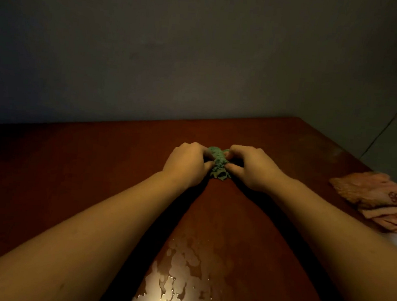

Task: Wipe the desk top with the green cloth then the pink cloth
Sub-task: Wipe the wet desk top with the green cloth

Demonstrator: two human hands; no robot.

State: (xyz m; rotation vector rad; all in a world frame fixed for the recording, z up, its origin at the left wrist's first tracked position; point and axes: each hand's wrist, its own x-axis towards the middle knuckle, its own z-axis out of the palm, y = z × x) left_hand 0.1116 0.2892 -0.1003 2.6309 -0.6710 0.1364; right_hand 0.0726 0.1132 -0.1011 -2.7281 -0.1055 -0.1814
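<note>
**Both hands bunching the green cloth on the desk**

The left hand [185, 164] and the right hand [254, 169] are meeting at the far middle of the desk top [72, 176], knuckles up and fingers curled tightly inward. Between them, the green cloth [218, 166] is being gripped from both sides; the fingers [206, 154] of the left hand are folding over its left edge, and the right thumb and fingertips are pinching its right edge. The cloth is crumpled into a small, rumpled wad (soft and nubbly in texture, like terry), and its lower end is spilling out just below the thumbs, touching the wood.

The desk top is showing a smooth, reddish-brown surface. Well behind the fingers, toward the person and between the two bare forearms, irregular puddles of water [183, 268] are lying on the wood, glinting where a light is reflecting off them.

Well to the right of the right hand, near the desk's edge, the pink cloth [376, 200] is lying folded and flat, fuzzy-looking, with a small ring-shaped motif on its upper layer. No hand is touching it.

A plain, dull grey wall [200, 55] is standing beyond the fingers.
</note>
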